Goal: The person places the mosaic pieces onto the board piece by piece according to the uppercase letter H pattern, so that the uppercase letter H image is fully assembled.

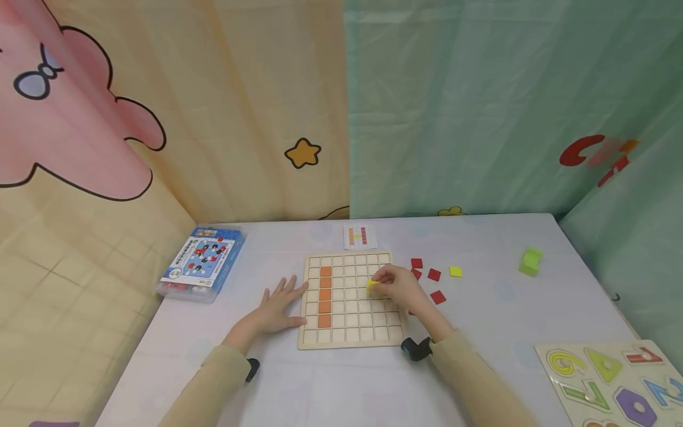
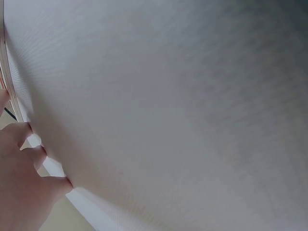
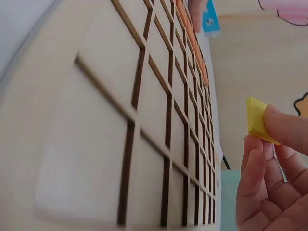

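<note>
A wooden grid board [image 1: 352, 344] lies on the table, with a column of several orange square tiles [image 1: 325, 295] in its left part. My right hand [image 1: 399, 287] pinches a yellow square tile [image 3: 257, 118] between thumb and fingers, above the right half of the grid. My left hand [image 1: 274, 309] rests beside the board with its fingers spread; the thumb and a fingertip touch its left edge. In the left wrist view the fingertips [image 2: 67, 185] meet the tabletop. Several red square tiles [image 1: 434, 274] lie scattered right of the board, one partly behind the right hand.
Another yellow tile [image 1: 455, 271] lies beyond the red ones. A small pattern card [image 1: 360, 237] sits behind the board. A blue boxed set [image 1: 205, 261] stands at the back left, green blocks [image 1: 530, 262] at the right, and a number-and-shape puzzle [image 1: 610, 382] at the front right.
</note>
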Available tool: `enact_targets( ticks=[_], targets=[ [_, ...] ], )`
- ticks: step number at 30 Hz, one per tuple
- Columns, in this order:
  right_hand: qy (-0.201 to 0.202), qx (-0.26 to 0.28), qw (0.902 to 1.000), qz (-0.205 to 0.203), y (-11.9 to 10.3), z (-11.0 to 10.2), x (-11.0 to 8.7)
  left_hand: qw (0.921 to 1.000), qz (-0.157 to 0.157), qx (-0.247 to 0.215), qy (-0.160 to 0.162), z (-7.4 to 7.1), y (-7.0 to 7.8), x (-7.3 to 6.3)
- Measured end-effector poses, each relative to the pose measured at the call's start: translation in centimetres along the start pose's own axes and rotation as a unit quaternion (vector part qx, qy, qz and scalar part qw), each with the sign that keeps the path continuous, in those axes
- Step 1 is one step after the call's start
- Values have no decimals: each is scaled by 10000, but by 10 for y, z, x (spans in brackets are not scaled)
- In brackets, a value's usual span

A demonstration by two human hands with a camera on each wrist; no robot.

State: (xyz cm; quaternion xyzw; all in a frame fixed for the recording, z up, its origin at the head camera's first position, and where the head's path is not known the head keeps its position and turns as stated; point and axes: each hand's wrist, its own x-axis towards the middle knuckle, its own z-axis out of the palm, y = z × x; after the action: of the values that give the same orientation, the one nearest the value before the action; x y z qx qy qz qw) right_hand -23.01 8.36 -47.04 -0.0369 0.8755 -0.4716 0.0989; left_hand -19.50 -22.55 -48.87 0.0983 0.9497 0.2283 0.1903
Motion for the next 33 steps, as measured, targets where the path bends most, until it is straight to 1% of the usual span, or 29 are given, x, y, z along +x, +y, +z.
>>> enact_targets(
  ticks=[4,7,13,17,22,28,33],
  targets=[
    [-198,-23,9998,-64,-10,24,7,10000,49,-23,-2,0,-1,0],
    [-363,-35,9993,-97,-18,36,12,10000,33,-45,-8,0,-1,0],
    [-709,-399,9964,-252,-33,49,21,10000,56,-16,36,0,0,0],
    [-837,-554,9947,-238,-36,54,25,10000,30,5,33,0,-1,1],
    [-871,-637,9939,-221,-38,59,25,10000,5,-21,9,0,0,0],
    [-705,-883,9932,-276,-39,64,25,10000,-17,9,-16,-1,0,0],
    [-623,-931,9930,-386,-39,68,25,10000,-31,-9,-46,-2,0,0]
  ],
)
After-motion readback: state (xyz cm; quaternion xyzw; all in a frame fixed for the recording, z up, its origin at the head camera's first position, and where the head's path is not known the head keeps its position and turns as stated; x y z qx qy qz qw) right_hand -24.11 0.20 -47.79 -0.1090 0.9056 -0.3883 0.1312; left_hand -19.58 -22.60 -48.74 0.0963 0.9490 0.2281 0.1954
